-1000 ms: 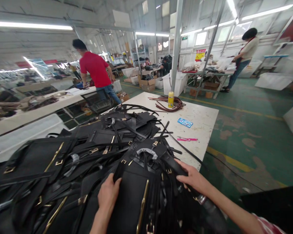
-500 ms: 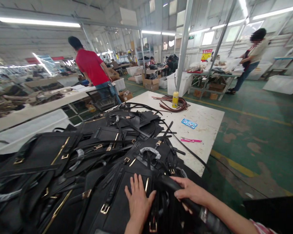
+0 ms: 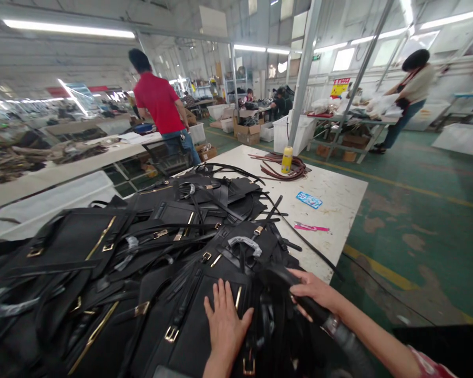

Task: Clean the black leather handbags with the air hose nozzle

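My left hand (image 3: 226,325) lies flat, fingers spread, on a black bag (image 3: 193,315) with gold buckles and a gold zip. Close by on the right, my right hand (image 3: 311,291) is wrapped round a thick black hose (image 3: 319,311) with a metal clamp on it. The hose's front end hangs over the bag's right edge; its tip is hard to make out against the black material. More black bags (image 3: 86,236) with straps and film-wrapped handles are heaped to the left and beyond.
On the white table (image 3: 335,194) lie coiled brown straps (image 3: 278,167), a yellow bottle (image 3: 286,160), a blue card (image 3: 309,200) and a pink tool (image 3: 311,227). A person in red (image 3: 157,105) stands behind a white bin (image 3: 59,202); another person (image 3: 413,94) works at the right.
The hose's front end has swung slightly, with my right hand moving a little. My left hand stays on the bag. The person in red has turned further away.
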A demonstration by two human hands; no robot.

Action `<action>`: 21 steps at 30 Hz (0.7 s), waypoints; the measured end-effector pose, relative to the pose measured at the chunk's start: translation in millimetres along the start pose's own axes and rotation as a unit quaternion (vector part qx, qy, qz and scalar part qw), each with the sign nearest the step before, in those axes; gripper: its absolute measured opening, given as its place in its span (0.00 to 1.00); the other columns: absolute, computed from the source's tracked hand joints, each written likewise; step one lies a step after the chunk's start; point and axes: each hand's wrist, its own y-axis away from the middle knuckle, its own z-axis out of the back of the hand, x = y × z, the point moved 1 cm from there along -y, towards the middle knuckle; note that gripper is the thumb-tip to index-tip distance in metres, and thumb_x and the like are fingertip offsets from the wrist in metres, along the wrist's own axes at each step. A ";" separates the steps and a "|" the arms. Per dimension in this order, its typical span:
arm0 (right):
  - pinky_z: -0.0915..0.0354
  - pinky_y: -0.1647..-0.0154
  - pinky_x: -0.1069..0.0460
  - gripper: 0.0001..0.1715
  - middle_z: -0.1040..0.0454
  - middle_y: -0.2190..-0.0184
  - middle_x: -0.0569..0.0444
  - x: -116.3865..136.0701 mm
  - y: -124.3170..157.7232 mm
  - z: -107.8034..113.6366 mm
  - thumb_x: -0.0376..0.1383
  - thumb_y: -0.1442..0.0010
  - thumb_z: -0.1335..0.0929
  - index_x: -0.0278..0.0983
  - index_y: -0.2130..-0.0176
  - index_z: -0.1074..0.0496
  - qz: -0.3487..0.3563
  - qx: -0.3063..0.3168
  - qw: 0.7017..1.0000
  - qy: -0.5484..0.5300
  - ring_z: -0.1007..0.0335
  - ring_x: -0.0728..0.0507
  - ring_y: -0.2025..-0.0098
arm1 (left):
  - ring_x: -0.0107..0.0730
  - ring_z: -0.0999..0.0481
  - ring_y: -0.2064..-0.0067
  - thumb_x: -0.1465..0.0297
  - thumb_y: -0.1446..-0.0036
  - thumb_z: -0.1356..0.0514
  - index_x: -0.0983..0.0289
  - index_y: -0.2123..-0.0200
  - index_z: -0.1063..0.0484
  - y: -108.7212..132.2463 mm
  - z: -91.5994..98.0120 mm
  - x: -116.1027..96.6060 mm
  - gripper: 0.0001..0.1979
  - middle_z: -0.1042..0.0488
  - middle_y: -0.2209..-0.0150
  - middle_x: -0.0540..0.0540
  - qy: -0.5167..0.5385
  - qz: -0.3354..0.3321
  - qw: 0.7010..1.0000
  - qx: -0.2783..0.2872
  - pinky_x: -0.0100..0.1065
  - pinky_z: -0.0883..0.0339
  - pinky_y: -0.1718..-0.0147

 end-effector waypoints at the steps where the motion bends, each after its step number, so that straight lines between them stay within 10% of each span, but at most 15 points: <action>1: 0.42 0.89 0.58 0.42 0.30 0.77 0.56 -4.9 4.5 0.2 0.39 0.53 0.33 0.40 0.42 0.51 -0.013 0.016 1.000 0.000 0.34 0.48 0.84 | 0.48 0.61 0.38 0.57 0.53 0.50 0.73 0.43 0.50 0.0 -0.9 0.1 0.37 0.53 0.39 0.64 0.002 0.000 1.000 0.002 0.53 0.68 0.44; 11: 0.39 0.87 0.57 0.40 0.29 0.75 0.59 -2.8 -32.0 -45.3 0.34 0.54 0.33 0.41 0.43 0.48 0.065 -0.015 0.997 0.028 0.36 0.51 0.85 | 0.42 0.50 0.40 0.57 0.48 0.52 0.67 0.45 0.46 2.4 8.3 21.5 0.30 0.44 0.42 0.61 0.102 -0.047 0.994 -0.009 0.47 0.55 0.44; 15: 0.39 0.87 0.57 0.40 0.28 0.71 0.58 -10.1 -16.5 -48.5 0.34 0.52 0.33 0.42 0.43 0.50 0.095 -0.061 0.993 0.031 0.37 0.51 0.85 | 0.46 0.37 0.48 0.57 0.46 0.55 0.71 0.48 0.42 31.0 30.9 90.8 0.28 0.37 0.50 0.66 0.092 0.155 0.981 -0.067 0.45 0.41 0.53; 21: 0.39 0.87 0.57 0.39 0.28 0.71 0.57 -34.4 23.1 -30.8 0.34 0.51 0.34 0.40 0.42 0.51 0.094 -0.092 0.991 0.027 0.39 0.52 0.85 | 0.41 0.26 0.63 0.53 0.57 0.45 0.62 0.60 0.33 63.0 57.1 155.2 0.24 0.26 0.67 0.52 0.207 0.291 0.932 0.066 0.38 0.33 0.62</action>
